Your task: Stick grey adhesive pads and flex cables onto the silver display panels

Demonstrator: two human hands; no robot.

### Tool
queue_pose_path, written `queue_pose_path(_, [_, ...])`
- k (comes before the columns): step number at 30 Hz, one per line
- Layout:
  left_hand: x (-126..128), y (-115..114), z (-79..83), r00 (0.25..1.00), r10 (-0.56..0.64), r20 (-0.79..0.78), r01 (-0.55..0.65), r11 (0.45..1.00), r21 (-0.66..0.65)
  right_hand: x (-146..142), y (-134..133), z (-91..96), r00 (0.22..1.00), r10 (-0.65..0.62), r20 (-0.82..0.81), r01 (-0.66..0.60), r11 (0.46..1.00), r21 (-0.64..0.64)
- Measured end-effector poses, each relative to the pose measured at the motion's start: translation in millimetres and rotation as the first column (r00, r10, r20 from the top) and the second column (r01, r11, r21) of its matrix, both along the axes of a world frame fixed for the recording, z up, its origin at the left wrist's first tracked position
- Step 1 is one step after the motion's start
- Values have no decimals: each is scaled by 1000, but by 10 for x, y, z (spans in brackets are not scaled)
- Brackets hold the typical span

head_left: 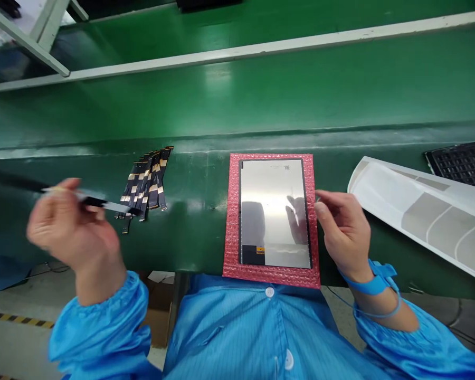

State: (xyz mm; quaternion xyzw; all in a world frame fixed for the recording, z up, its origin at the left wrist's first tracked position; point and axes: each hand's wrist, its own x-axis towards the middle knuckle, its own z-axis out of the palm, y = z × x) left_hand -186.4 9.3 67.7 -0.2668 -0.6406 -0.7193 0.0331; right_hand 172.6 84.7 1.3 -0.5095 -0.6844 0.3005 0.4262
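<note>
A shiny grey display panel (275,211) lies on a pink bubble-wrap sheet (233,221) at the near edge of the green bench (261,95). My right hand (342,232) rests at the panel's right edge with fingers curled and pinched against it; a blue wrist strap (374,282) circles the wrist. My left hand (69,227), blurred by motion, is closed on a thin black and white tool, likely tweezers (98,203), whose tip points toward a fanned pile of several black and gold flex cables (146,182).
A long white liner sheet with grey patches (423,211) lies at the right, and a black keyboard (461,161) sits behind it. A pale rail (237,51) crosses the bench farther back. A metal frame leg (27,39) stands at top left. Floor shows below the bench.
</note>
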Motion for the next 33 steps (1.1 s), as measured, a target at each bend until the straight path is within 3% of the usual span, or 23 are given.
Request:
queue_pose_path(1, [193,-10,-26,984,-147,103,162,976,-148,-51,-37,71,995,99,-19,-101,989,-111])
queue_pose_path(2, [397,-12,-63,933,-283,222,334,910,-245,-113,-76,141,973,224,-59,-232,940,-249])
queue_pose_path(3, [603,-6,-109,847,-388,362,506,797,-330,-182,-117,202,929,350,-120,-368,844,-390])
queue_pose_path(5, [980,36,-214,623,-514,589,768,544,-338,-328,-195,283,816,503,-286,-564,578,-590])
queue_pose_path(6, [1139,68,-264,528,-542,654,839,455,-300,-396,-229,301,772,518,-369,-615,460,-640])
queue_pose_path(8, [1381,139,-339,401,-574,714,909,346,-232,-499,-280,299,735,467,-491,-658,321,-681])
queue_pose_path(12, [1606,238,-372,351,-601,718,929,323,-183,-528,-306,252,746,351,-566,-655,237,-717])
queue_pose_path(15, [1626,252,-376,314,-608,729,942,296,-159,-462,-285,239,753,319,-576,-643,170,-747])
queue_pose_path(17, [1592,242,-403,250,-616,747,959,266,-101,-422,-262,233,751,305,-586,-643,137,-753])
queue_pose_path(20, [1505,223,-460,-1,-622,783,984,140,112,-380,-220,205,706,311,-637,-682,54,-729])
queue_pose_path(23, [1441,227,-471,-257,-572,779,959,-49,280,-359,-196,156,595,330,-733,-739,-133,-660])
queue_pose_path(25, [1438,241,-440,-339,-536,773,939,-150,308,-359,-198,125,519,323,-791,-767,-233,-598])
queue_pose_path(26, [1447,248,-418,-360,-526,771,933,-181,312,-362,-204,115,490,316,-812,-777,-264,-572])
queue_pose_path(28, [1477,253,-378,-355,-516,779,935,-179,307,-366,-217,114,472,311,-825,-784,-279,-554])
queue_pose_path(30, [1509,243,-353,-278,-506,817,960,-112,257,-353,-230,132,517,319,-794,-779,-210,-591])
queue_pose_path(33, [1543,211,-343,-56,-499,865,997,22,77,-289,-240,171,596,311,-741,-766,-57,-640])
